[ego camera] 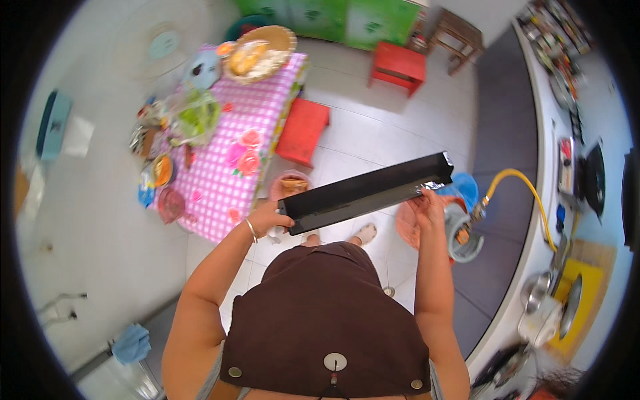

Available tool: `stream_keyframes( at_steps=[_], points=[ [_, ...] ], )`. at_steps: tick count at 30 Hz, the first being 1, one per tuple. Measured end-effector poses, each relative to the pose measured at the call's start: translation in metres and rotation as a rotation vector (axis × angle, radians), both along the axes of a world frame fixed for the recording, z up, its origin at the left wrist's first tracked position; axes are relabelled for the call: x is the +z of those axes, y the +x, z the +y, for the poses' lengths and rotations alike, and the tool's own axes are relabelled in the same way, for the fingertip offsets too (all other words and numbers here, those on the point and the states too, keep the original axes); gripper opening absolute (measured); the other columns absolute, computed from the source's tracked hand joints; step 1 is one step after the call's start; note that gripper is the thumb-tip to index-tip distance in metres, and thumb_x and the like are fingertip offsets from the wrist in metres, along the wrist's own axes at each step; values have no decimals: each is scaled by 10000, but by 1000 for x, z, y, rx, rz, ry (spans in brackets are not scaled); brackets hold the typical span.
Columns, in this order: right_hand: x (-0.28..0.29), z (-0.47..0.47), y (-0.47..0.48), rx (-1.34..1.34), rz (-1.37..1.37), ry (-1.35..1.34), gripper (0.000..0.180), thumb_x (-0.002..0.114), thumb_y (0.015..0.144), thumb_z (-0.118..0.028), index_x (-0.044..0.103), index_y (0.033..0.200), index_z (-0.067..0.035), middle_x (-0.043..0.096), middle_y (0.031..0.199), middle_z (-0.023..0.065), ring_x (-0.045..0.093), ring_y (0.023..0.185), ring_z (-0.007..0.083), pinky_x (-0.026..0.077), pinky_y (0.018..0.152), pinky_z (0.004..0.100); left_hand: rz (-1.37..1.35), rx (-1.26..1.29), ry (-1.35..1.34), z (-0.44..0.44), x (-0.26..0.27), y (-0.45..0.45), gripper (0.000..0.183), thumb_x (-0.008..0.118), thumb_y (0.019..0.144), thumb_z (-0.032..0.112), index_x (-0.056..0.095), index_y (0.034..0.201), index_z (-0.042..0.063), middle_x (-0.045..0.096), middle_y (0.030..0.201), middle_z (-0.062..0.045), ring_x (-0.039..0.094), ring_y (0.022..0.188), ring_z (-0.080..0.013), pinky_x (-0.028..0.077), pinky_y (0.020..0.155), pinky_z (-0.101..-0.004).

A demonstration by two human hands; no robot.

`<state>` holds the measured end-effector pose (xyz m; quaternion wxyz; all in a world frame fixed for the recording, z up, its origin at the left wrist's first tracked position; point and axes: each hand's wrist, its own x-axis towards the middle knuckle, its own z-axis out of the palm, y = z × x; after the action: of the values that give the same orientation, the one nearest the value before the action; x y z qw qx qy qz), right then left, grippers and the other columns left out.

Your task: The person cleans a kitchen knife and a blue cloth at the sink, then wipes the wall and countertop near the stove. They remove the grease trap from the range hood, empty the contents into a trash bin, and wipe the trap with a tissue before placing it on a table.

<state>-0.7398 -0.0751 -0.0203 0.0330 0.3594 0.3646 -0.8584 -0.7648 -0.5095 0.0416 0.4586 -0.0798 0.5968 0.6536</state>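
A long black trough-shaped tray [367, 194], possibly a range hood's grease tray, spans the space in front of my body, its right end farther from me. My left hand [272, 218] grips its left end, thumb over the near edge, with something white below the fingers. At the near right edge my right hand [427, 207] holds it, beside a shiny silvery patch [430, 186]. Dark residue or shading shows inside the tray; which one, I cannot tell.
A table with a pink checked cloth [215, 170] stands left. Red stools [302, 131] are beyond the tray. At right are a grey gas cylinder [462, 235] with a yellow hose [520, 175], a blue basin [465, 187] and a counter [545, 130] bearing pans.
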Motion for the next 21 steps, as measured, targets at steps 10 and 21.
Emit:
stream_keyframes(
  at_steps=[10,21],
  points=[
    [14,-134,-103,407,83,-26,215,537,810,-95,541,1013,-25,651,963,106,647,869,235,554,777,409,-315,525,-22,-109,10,61,244,585,778,189,573,900,-22,593,716,-102,535,501,-189,424,466,-296],
    [-13,-299,-150,865,36,-135,159,531,831,-118,570,964,-40,661,900,80,653,791,205,555,710,373,-340,825,13,-149,29,180,178,568,717,32,566,883,-31,580,684,-122,570,499,-218,426,418,-318]
  ],
)
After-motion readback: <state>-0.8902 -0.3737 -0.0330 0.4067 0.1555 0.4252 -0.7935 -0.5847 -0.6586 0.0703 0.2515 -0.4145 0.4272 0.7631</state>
